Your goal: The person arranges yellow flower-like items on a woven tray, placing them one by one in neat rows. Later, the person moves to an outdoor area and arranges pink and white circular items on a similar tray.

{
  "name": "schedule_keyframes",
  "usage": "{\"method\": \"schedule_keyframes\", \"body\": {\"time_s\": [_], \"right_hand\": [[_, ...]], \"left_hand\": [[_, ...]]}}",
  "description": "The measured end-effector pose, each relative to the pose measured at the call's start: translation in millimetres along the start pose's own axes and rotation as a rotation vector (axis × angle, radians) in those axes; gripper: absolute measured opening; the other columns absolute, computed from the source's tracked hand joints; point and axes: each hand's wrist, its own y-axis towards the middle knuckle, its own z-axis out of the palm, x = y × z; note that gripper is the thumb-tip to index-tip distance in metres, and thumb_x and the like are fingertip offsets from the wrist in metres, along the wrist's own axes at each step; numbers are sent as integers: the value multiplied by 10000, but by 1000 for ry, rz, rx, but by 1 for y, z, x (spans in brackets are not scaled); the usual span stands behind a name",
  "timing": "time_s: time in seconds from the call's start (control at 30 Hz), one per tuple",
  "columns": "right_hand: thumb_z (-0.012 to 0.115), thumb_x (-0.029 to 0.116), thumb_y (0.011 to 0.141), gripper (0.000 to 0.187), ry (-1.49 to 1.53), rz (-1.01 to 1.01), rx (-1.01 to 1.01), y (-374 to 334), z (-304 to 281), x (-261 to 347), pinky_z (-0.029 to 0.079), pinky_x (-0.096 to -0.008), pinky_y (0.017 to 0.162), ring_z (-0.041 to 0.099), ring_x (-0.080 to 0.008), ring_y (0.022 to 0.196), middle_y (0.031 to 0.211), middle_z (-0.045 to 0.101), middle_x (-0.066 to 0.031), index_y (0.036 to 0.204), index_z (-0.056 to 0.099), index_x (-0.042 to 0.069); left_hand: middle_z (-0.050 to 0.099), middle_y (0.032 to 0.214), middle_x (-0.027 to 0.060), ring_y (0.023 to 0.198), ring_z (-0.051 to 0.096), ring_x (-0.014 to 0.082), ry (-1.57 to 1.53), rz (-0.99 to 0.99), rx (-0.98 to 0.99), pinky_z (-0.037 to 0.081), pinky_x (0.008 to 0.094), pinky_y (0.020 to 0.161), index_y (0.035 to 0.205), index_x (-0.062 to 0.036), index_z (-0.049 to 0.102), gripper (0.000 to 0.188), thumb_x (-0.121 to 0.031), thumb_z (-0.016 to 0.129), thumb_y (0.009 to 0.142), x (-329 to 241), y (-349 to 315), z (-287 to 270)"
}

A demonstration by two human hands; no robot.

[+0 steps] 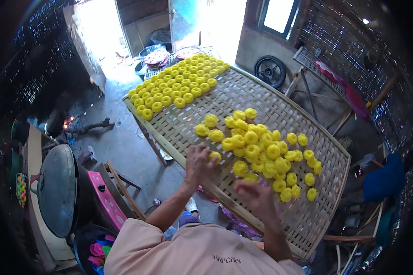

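Woven table (243,94): its long near edge faces the person, and bare weave shows between two groups of yellow rings.
Neat rows (172,87): knobbly yellow rings set close together across the table's left end, up to the left corner.
Loose heap (261,153): more rings, piled around the table's middle, with stragglers towards the right end.
Left hand (198,161): over the near edge, fingers bent against a single yellow ring (214,157); I cannot tell whether they grip it.
Right hand (257,199): blurred, by the near edge just below the heap, fingers seemingly curled; cannot tell whether they hold anything.
Step in hand: probably parting rings from the heap, which is not yet ordered like the rows.
Next move calls for: likely a light pinch, since the rings look easily squashed, and clearance from neighbours.
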Motion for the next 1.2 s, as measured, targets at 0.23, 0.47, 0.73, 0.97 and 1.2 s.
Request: {"method": "schedule_keyframes", "body": {"time_s": [0.23, 0.47, 0.73, 0.97, 1.2], "right_hand": [[752, 227, 847, 341, -858, -531, 91, 224, 68, 7, 518, -431, 896, 662, -318, 1010, 1057, 706, -125, 1146, 695, 74], [706, 217, 797, 385, -1274, -267, 281, 306, 94, -29, 536, -418, 899, 686, -306, 989, 1023, 710, -139, 1157, 692, 81], [675, 126, 847, 290, -205, -135, 184, 379, 159, -10, 571, -337, 803, 722, -215, 907, 997, 739, -158, 1105, 688, -6], [685, 128, 895, 235, -304, -321, 6, 403, 214, -48, 570, -336, 825, 723, -230, 925, 981, 734, -151, 1087, 673, -7], [696, 133, 870, 156, -596, -508, -147, 388, 216, -48, 530, -424, 851, 657, -333, 957, 988, 716, -135, 1010, 713, 65]], "left_hand": [[709, 966, 112, 897, 683, 254, -484, -302, 187, 532, 378, 820, 1077, -48, 663, 353, -206, 792, 789, 10, 7, -49], [726, 881, 96, 802, 715, 204, -466, -554, -263, 564, 334, 761, 1096, -51, 654, 374, -154, 814, 774, 122, 65, -92], [725, 923, 157, 834, 718, 300, -234, -621, -370, 568, 396, 761, 1037, -23, 678, 337, -205, 785, 774, 170, 123, -74], [701, 900, 144, 819, 690, 304, 19, -517, -324, 547, 401, 746, 983, -27, 673, 302, -242, 766, 794, 189, 122, -75], [727, 917, 97, 832, 713, 290, 61, -479, -166, 559, 408, 735, 973, -78, 701, 281, -296, 760, 805, 195, 114, -98]]}}
